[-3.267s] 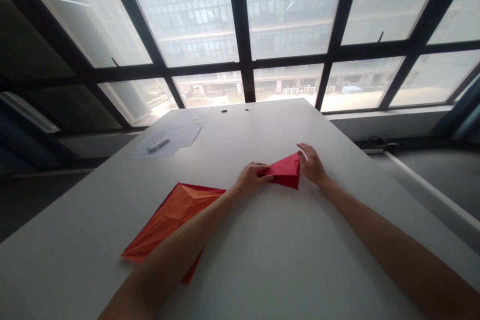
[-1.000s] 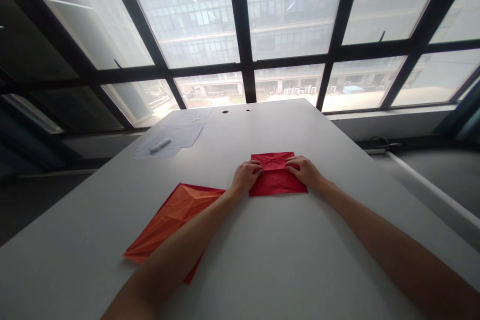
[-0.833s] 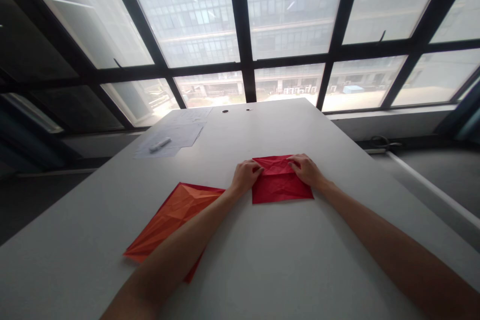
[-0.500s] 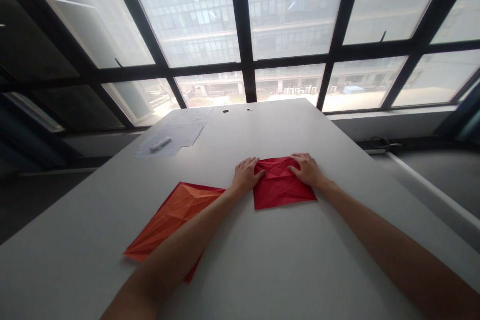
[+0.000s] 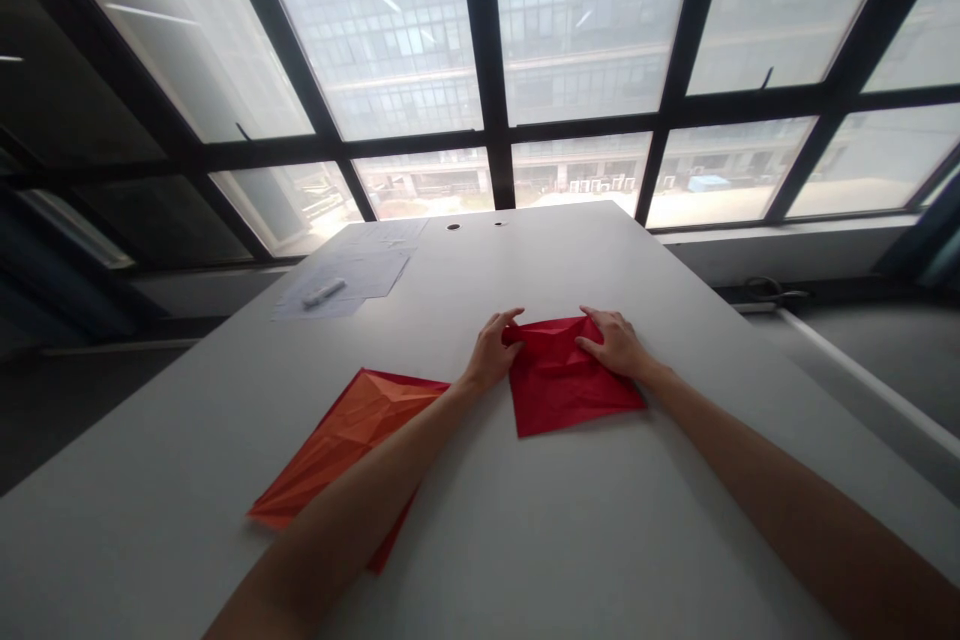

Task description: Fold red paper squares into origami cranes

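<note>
A creased sheet of red paper [image 5: 566, 385] lies on the table in front of me, its near edge slanting. At its upper left corner my left hand [image 5: 495, 348] grips the paper, thumb over the edge and index finger raised. My right hand [image 5: 611, 342] holds the upper right part, the thumb on top and the fingers round the far edge. Orange paper with creases [image 5: 364, 420] lies to the left on red paper, partly hidden under my left forearm.
The white table [image 5: 517, 265] runs up to the windows. On its far left lie several printed sheets [image 5: 382, 272] with a white, marker-like stick [image 5: 324, 293] on them. Round holes [image 5: 453, 227] are cut near the far edge.
The red paper has shifted a little toward me and turned slightly. My left index finger has lifted, and my right fingers have spread slightly at the far edge. The orange paper stays put.
</note>
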Tool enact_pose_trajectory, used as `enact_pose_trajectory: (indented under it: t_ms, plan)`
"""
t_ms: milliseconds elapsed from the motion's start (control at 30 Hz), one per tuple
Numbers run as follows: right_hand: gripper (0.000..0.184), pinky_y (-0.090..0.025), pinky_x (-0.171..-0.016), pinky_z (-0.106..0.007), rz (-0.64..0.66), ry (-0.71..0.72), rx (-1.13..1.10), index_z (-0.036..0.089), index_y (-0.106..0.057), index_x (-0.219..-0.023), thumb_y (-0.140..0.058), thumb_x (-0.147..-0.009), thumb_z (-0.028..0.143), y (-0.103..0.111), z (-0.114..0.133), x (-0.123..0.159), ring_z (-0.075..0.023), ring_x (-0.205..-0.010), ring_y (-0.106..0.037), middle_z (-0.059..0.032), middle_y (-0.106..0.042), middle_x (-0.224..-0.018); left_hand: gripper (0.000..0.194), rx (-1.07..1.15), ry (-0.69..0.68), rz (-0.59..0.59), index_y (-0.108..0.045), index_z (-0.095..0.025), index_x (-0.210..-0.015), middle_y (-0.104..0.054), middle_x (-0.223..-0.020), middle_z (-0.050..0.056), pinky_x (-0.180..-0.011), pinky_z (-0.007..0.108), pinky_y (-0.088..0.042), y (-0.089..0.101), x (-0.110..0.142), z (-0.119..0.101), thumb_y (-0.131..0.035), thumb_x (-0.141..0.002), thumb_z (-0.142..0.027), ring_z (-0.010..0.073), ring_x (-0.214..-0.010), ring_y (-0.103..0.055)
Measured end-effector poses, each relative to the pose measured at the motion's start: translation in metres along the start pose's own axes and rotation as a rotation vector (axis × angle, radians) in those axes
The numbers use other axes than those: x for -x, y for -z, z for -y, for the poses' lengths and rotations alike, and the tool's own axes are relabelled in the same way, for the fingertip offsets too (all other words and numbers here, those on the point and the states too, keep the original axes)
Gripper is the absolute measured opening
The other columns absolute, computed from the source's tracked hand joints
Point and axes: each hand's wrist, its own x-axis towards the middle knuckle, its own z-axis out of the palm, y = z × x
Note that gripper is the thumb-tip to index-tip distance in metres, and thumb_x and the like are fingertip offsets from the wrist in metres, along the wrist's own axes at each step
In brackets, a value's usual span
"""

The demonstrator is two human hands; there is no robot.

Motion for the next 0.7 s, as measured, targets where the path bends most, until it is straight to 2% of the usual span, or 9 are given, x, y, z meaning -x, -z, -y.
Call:
enact_pose_trajectory:
  t_ms: [100, 167, 267, 333, 433, 567, 633, 700]
  plan:
    - [0.066, -0.043, -0.099, -0.044, -0.032, -0.053, -0.123, 0.021, -0.049, -0.141, -0.069, -0.078, 0.033, 0.0016, -0.0035, -0.0026, -0.0279, -0.107, -0.06, -0.0078, -0.069, -0.11, 0.073, 0.239, 0.084, -0.01, -0.045, -0.025, -0.142, -0.063, -0.11, 0.004, -0.066, 0.023, -0.052, 0.0008, -0.0017, 0.0036, -0.068, -0.074, -0.012, 0.0106, -0.073, -0.062]
    - [0.064, -0.045, -0.097, -0.042, -0.045, -0.067, -0.175, 0.021, -0.053, -0.137, -0.07, -0.077, 0.033, 0.0027, -0.0051, -0.0044, -0.0263, -0.102, -0.062, -0.0062, -0.069, -0.103, 0.077, 0.304, 0.129, -0.052, -0.043, -0.024, -0.144, -0.066, -0.101, 0.003, -0.065, 0.023, -0.052, 0.002, -0.0024, 0.004, -0.07, -0.073, -0.015, 0.0107, -0.07, -0.062]
    - [0.046, -0.046, -0.092, -0.04, -0.007, -0.054, -0.149, 0.022, -0.066, -0.12, -0.07, -0.077, 0.04, 0.004, -0.0046, -0.0057, -0.0261, -0.098, -0.062, -0.0065, -0.068, -0.098, 0.075, 0.285, 0.142, -0.087, -0.045, -0.022, -0.143, -0.064, -0.078, -0.002, -0.068, 0.024, -0.052, 0.0034, -0.003, 0.0021, -0.071, -0.073, -0.017, 0.0121, -0.069, -0.062]
    - [0.033, -0.046, -0.089, -0.039, 0.032, -0.052, -0.123, 0.023, -0.072, -0.104, -0.07, -0.077, 0.043, 0.0052, -0.003, -0.0059, -0.0255, -0.095, -0.062, -0.0062, -0.067, -0.094, 0.072, 0.274, 0.131, -0.09, -0.047, -0.021, -0.142, -0.064, -0.076, -0.003, -0.069, 0.024, -0.052, 0.0037, -0.0036, 0.0008, -0.071, -0.074, -0.018, 0.0121, -0.069, -0.061]
    - [0.022, -0.047, -0.088, -0.038, 0.037, -0.049, -0.143, 0.022, -0.072, -0.086, -0.069, -0.077, 0.042, 0.0073, -0.0018, -0.0062, -0.0244, -0.094, -0.062, -0.0063, -0.066, -0.093, 0.069, 0.266, 0.125, -0.104, -0.049, -0.02, -0.139, -0.065, -0.081, -0.001, -0.07, 0.024, -0.052, 0.0032, -0.005, 0.0016, -0.071, -0.074, -0.018, 0.0117, -0.073, -0.061]
    - [0.013, -0.048, -0.086, -0.035, -0.001, -0.059, -0.215, 0.021, -0.068, -0.083, -0.066, -0.076, 0.031, 0.005, -0.004, -0.0066, -0.0217, -0.089, -0.063, -0.0053, -0.068, -0.092, 0.063, 0.17, 0.148, -0.084, -0.048, -0.019, -0.139, -0.064, -0.084, 0.001, -0.068, 0.026, -0.052, 0.0014, -0.006, 0.0061, -0.067, -0.079, -0.02, 0.0122, -0.07, -0.06]
    - [0.01, -0.049, -0.083, -0.034, -0.041, -0.106, -0.206, 0.021, -0.067, -0.084, -0.063, -0.076, 0.023, 0.0011, -0.0057, -0.0063, -0.0208, -0.084, -0.063, -0.0047, -0.068, -0.088, 0.061, -0.003, 0.129, -0.115, -0.05, -0.02, -0.139, -0.065, -0.099, 0.005, -0.073, 0.031, -0.055, 0.0006, -0.0047, 0.0059, -0.066, -0.08, -0.018, 0.0151, -0.077, -0.062]
    - [0.009, -0.049, -0.085, -0.036, -0.082, -0.118, -0.139, 0.02, -0.067, -0.082, -0.062, -0.075, 0.019, -0.0024, -0.0065, -0.0054, -0.0226, -0.088, -0.062, -0.0057, -0.068, -0.088, 0.057, -0.22, 0.037, -0.149, -0.054, -0.023, -0.135, -0.059, -0.124, 0.01, -0.089, 0.039, -0.053, 0.0001, -0.0023, 0.0022, -0.066, -0.08, -0.017, 0.021, -0.098, -0.063]
